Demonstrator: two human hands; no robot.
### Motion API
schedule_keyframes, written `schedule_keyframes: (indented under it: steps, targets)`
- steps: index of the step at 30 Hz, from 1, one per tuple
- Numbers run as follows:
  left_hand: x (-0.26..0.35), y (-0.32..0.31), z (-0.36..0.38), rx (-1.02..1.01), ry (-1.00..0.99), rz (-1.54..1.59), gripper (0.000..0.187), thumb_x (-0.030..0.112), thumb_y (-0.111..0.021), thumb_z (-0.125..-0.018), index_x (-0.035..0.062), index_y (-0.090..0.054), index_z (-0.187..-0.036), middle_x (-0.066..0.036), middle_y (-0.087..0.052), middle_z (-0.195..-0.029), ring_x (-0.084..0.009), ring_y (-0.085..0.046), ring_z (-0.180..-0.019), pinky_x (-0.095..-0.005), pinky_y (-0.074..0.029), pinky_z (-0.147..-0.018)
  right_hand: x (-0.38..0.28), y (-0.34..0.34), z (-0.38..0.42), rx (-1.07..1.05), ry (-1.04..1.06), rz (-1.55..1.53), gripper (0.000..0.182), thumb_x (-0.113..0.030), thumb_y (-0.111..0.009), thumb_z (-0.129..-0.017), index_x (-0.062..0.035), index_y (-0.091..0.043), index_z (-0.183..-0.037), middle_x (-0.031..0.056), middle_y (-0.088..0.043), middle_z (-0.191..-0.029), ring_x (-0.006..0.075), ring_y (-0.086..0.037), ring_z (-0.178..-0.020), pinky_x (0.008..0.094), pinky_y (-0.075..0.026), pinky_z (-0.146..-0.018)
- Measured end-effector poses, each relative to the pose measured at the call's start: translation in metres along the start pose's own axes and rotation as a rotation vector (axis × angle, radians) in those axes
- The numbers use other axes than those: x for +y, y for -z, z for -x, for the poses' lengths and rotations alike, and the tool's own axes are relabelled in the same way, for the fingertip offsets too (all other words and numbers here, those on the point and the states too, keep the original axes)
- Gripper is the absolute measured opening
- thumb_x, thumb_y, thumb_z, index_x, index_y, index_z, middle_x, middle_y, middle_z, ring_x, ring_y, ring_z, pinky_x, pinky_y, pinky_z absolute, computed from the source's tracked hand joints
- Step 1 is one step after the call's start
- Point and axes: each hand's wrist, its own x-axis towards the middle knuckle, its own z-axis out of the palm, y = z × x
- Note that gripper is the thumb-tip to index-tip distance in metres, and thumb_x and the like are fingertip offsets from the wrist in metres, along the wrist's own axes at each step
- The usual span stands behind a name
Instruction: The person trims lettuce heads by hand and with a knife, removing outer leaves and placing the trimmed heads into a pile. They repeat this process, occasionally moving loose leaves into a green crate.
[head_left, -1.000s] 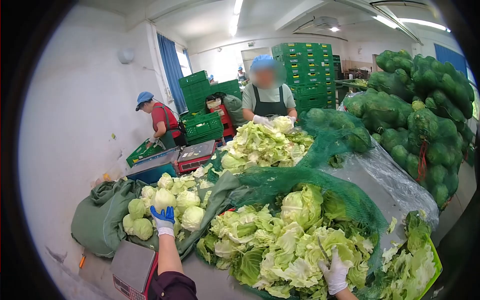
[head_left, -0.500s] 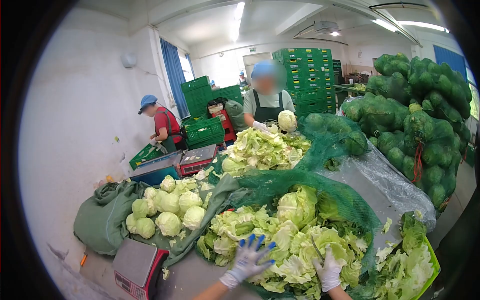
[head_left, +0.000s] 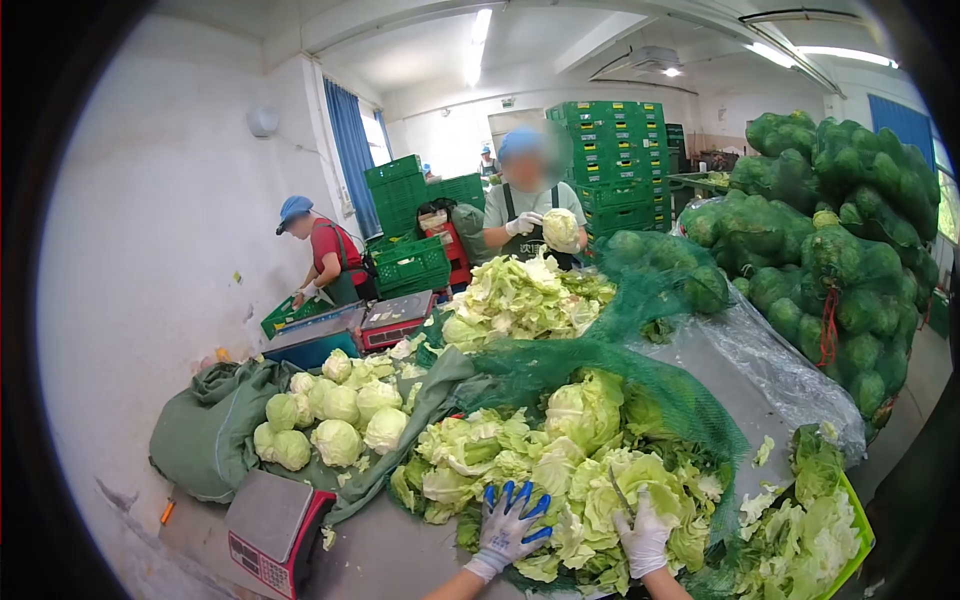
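My left hand [head_left: 509, 525], in a white glove with blue fingertips, has its fingers spread over the front left of a heap of loose cabbage leaves [head_left: 560, 470]. My right hand [head_left: 645, 535], in a thin white glove, is closed around a knife [head_left: 618, 487]. The handle is hidden in the palm, and the thin blade points up and slightly left over the pale leaves. Behind both hands a leafy cabbage head [head_left: 585, 410] sits in the heap. Green netting [head_left: 700, 400] wraps round the heap's back and right side.
Trimmed cabbages [head_left: 340, 405] lie on a green sack at left, behind a red scale [head_left: 285, 530]. A bright green bin [head_left: 853, 540] of leaves stands at right. Netted cabbage sacks [head_left: 840, 250] are piled beyond. Across the table a co-worker [head_left: 530, 205] handles a cabbage.
My left hand has shifted slightly right and turned so its fingers point more upward. My right hand has moved a little left. The co-worker opposite has brought a gloved hand up beside the cabbage.
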Motion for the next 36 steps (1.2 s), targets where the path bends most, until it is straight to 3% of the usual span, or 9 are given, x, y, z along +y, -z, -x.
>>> schedule_keyframes:
  steps: [3, 8, 18, 20, 21, 28, 34, 36]
  targets:
    - [0.001, 0.0, 0.002, 0.009, 0.005, -0.006, 0.058, 0.058, -0.056, -0.079, 0.0324, -0.053, -0.131, -0.006, -0.039, -0.144, -0.0348, -0.029, -0.134, -0.0564, -0.008, -0.111, 0.008, -0.008, 0.002, 0.096, 0.084, 0.003, 0.07, -0.027, -0.073, -0.077, 0.0019, -0.042, -0.133, 0.017, -0.061, -0.078, 0.0327, -0.06, -0.064, 0.0385, -0.048, -0.06]
    - [0.0, -0.002, 0.001, 0.024, 0.003, -0.001, 0.057, 0.058, -0.055, -0.08, 0.0323, -0.053, -0.131, -0.005, -0.04, -0.143, -0.0348, -0.031, -0.132, -0.056, -0.009, -0.111, 0.0, -0.001, -0.001, -0.004, 0.002, 0.034, 0.072, -0.028, -0.072, -0.078, 0.0025, -0.04, -0.134, 0.0157, -0.059, -0.072, 0.0328, -0.06, -0.063, 0.0389, -0.048, -0.058]
    - [-0.001, -0.006, 0.002, 0.015, -0.002, -0.03, 0.059, 0.059, -0.055, -0.08, 0.0325, -0.051, -0.133, -0.008, -0.042, -0.141, -0.0358, -0.033, -0.131, -0.0587, -0.011, -0.11, 0.01, -0.015, 0.0, 0.064, 0.047, 0.055, 0.074, -0.025, -0.072, -0.076, 0.003, -0.038, -0.135, 0.0136, -0.061, -0.072, 0.0302, -0.06, -0.061, 0.0388, -0.048, -0.058]
    - [-0.003, -0.006, 0.002, 0.034, -0.015, -0.005, 0.06, 0.061, -0.053, -0.08, 0.0337, -0.05, -0.133, -0.006, -0.04, -0.143, -0.0358, -0.033, -0.13, -0.059, -0.009, -0.11, 0.007, -0.01, 0.002, -0.067, -0.066, 0.126, 0.067, -0.048, -0.062, -0.082, -0.0067, -0.047, -0.133, 0.0199, -0.064, -0.106, 0.0382, -0.062, -0.089, 0.056, -0.042, -0.086]
    - [-0.001, -0.004, 0.002, 0.028, 0.001, 0.004, 0.06, 0.061, -0.053, -0.08, 0.0341, -0.05, -0.133, -0.006, -0.04, -0.143, -0.0355, -0.033, -0.131, -0.059, -0.009, -0.11, 0.002, -0.003, 0.003, -0.129, -0.081, 0.211, 0.066, -0.048, -0.058, -0.084, -0.0039, -0.047, -0.131, 0.0215, -0.063, -0.106, 0.0384, -0.062, -0.089, 0.0513, -0.046, -0.084]
    - [0.002, -0.002, 0.002, 0.042, 0.02, 0.055, 0.058, 0.061, -0.054, -0.08, 0.0345, -0.051, -0.132, -0.005, -0.041, -0.142, -0.0346, -0.031, -0.131, -0.0588, -0.009, -0.11, 0.008, -0.011, 0.004, -0.032, 0.001, 0.265, 0.064, -0.047, -0.058, -0.084, -0.0035, -0.048, -0.13, 0.0214, -0.064, -0.103, 0.0378, -0.062, -0.087, 0.0504, -0.047, -0.082]
    - [-0.002, -0.002, 0.002, 0.051, -0.004, 0.018, 0.059, 0.061, -0.055, -0.079, 0.0333, -0.052, -0.131, -0.005, -0.041, -0.142, -0.0344, -0.031, -0.131, -0.058, -0.01, -0.11, 0.01, -0.008, 0.006, -0.139, -0.092, 0.136, 0.061, -0.044, -0.061, -0.084, -0.004, -0.049, -0.129, 0.022, -0.064, -0.099, 0.0383, -0.062, -0.082, 0.0488, -0.049, -0.076]
    - [-0.003, -0.003, 0.002, 0.052, -0.002, 0.028, 0.06, 0.06, -0.056, -0.079, 0.0328, -0.052, -0.132, -0.005, -0.041, -0.142, -0.0343, -0.032, -0.131, -0.0578, -0.009, -0.11, 0.013, -0.011, 0.006, 0.065, 0.116, 0.242, 0.054, -0.043, -0.059, -0.086, -0.0038, -0.053, -0.123, 0.0195, -0.066, -0.09, 0.0328, -0.064, -0.071, 0.0427, -0.051, -0.063]
